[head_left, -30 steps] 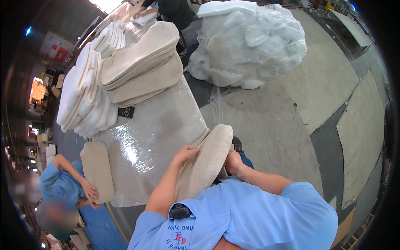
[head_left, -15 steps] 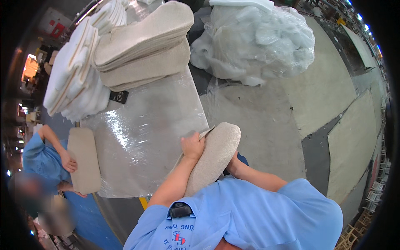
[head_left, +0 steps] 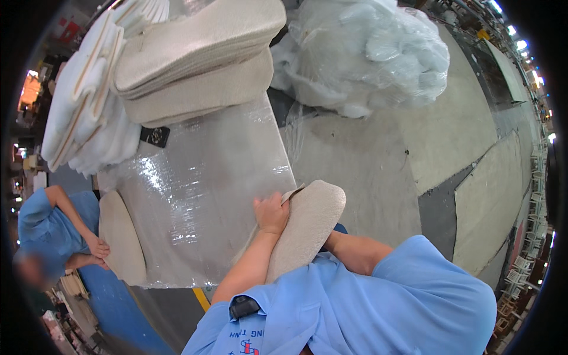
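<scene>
A long beige fabric cushion (head_left: 310, 222) with a rounded end leans against my front, at the table's near right corner. My left hand (head_left: 272, 213) is closed on the loose edge of its cover, along the cushion's left side. My right hand (head_left: 335, 241) is on the cushion's right side, low down. Its fingers are hidden behind the cushion, so their grip does not show.
A plastic-wrapped table (head_left: 207, 189) carries stacked beige covers (head_left: 195, 53), folded white padding (head_left: 89, 100) and a small black card (head_left: 155, 136). Beyond lies a clear bag of white stuffing (head_left: 373, 56). At left a co-worker holds a beige cushion (head_left: 121, 239).
My view has shifted slightly. My left hand keeps its hold on the cover's edge, and the right hand sits a little lower. The co-worker's cushion has turned and tilted.
</scene>
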Demonstrator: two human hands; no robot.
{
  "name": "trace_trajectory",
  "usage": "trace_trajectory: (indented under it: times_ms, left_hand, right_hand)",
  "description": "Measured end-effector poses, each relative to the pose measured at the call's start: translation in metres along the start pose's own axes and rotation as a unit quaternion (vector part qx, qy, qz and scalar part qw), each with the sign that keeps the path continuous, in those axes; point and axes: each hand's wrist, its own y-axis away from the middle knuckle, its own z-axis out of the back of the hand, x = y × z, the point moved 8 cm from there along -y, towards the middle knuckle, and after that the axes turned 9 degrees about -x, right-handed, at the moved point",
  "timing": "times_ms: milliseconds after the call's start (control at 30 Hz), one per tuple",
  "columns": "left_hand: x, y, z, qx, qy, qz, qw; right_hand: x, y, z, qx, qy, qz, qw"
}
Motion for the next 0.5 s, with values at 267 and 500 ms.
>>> trace_trajectory:
  times_ms: [267, 500]
  left_hand:
    - [-0.035, -0.011, -0.011, 0.191, -0.004, 0.052, 0.980]
    - [-0.076, -0.028, -0.049, 0.290, 0.047, 0.056, 0.954]
  right_hand:
    - [0.000, 0.006, 0.062, -0.027, 0.174, 0.204, 0.963]
    - [-0.008, 0.033, 0.052, 0.057, -0.050, 0.074, 0.994]
